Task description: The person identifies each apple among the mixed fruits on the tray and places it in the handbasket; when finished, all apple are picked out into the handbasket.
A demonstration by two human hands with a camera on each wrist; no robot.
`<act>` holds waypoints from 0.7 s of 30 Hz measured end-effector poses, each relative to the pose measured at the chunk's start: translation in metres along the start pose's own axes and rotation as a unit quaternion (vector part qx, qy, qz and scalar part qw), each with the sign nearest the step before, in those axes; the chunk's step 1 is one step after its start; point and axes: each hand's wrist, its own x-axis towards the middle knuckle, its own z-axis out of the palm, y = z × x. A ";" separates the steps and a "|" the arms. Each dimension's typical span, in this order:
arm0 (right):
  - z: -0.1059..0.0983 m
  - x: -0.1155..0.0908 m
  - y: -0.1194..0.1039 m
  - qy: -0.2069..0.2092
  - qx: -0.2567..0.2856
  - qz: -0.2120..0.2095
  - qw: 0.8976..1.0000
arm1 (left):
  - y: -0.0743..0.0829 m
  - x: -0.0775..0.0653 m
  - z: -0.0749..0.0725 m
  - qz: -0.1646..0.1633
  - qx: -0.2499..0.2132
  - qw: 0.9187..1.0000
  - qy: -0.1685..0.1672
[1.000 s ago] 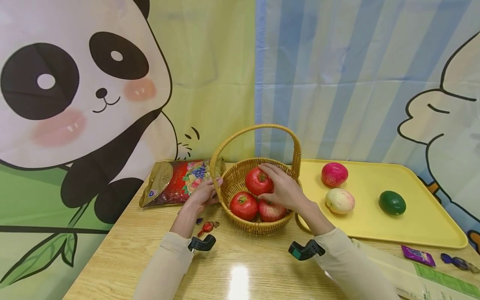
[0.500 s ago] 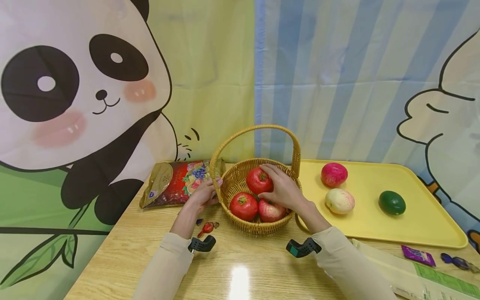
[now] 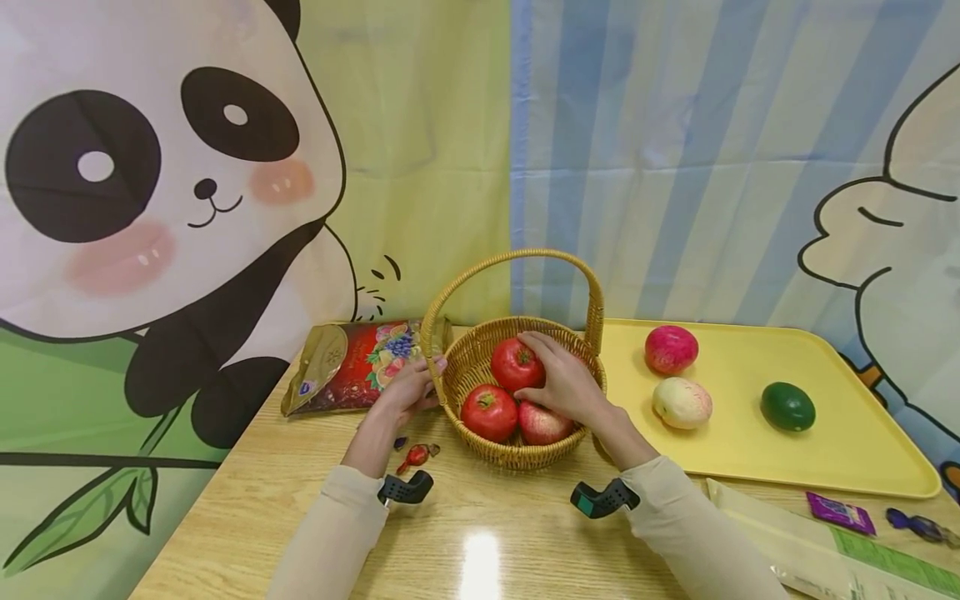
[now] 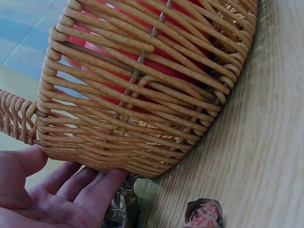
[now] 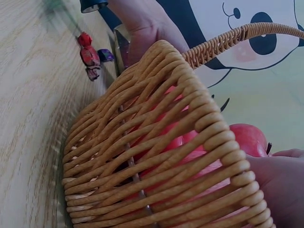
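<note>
A wicker basket (image 3: pixel 517 454) with a tall arched handle stands on the table, holding several red apples. In it, my right hand (image 3: pixel 562 379) holds the rear red apple (image 3: pixel 516 364), its fingers over the far side and thumb in front. Part of that hand (image 5: pixel 282 183) shows beyond the rim in the right wrist view. Two more apples lie in front, a red apple (image 3: pixel 489 413) and a paler pinkish one (image 3: pixel 543 423). My left hand (image 3: pixel 407 390) touches the basket's left outer side; in the left wrist view its fingers (image 4: pixel 107 187) lie fairly straight against the weave.
A red and gold candy bag (image 3: pixel 360 367) lies behind my left hand. Wrapped candies (image 3: pixel 418 455) sit left of the basket. On the right, a yellow tray (image 3: pixel 840 458) bears a pink fruit (image 3: pixel 671 349), a pale peach (image 3: pixel 682 403) and a dark green fruit (image 3: pixel 787 407).
The rear apple and my right hand shift very slightly, the apple sitting a touch lower. My left hand and the basket stay in place.
</note>
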 end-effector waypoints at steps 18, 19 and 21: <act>0.003 -0.002 0.003 -0.003 0.004 0.007 1.000 | 0.001 0.000 0.002 0.003 -0.008 1.000 -0.001; 0.003 -0.002 0.003 -0.005 0.005 0.008 1.000 | 0.000 0.000 0.002 0.002 -0.008 1.000 -0.001; 0.004 -0.001 0.003 -0.007 0.007 0.010 1.000 | 0.000 0.000 0.001 0.002 -0.008 1.000 0.000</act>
